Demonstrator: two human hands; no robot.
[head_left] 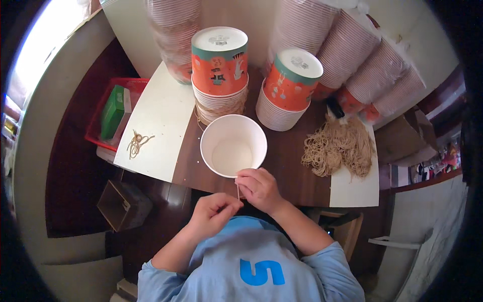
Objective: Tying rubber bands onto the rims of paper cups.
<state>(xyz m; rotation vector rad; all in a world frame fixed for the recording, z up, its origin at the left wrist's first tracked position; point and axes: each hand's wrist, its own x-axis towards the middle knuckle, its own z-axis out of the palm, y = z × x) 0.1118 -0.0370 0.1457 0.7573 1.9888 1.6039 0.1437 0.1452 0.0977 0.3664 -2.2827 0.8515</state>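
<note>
A white paper bucket (209, 148) stands near the table's front edge, its open mouth tilted up toward me. Just below its near rim, my right hand (259, 190) pinches a thin tan cord (238, 191), the fingers touching or nearly touching the rim. The cord runs down a short way, taut, to my left hand (215, 214), which is closed on its lower end in front of the table edge. The fingers hide both ends of the cord. Whether it passes through the bucket's wall I cannot tell.
Behind stand two upside-down stacks of orange-and-green printed buckets (220, 65) (292, 83), the left one with cord around its lower part. Loose tan cord (342, 146) is heaped at right, with a few strands (137, 143) at left. Wrapped bucket stacks (347, 48) line the back. A red crate (95, 121) stands left.
</note>
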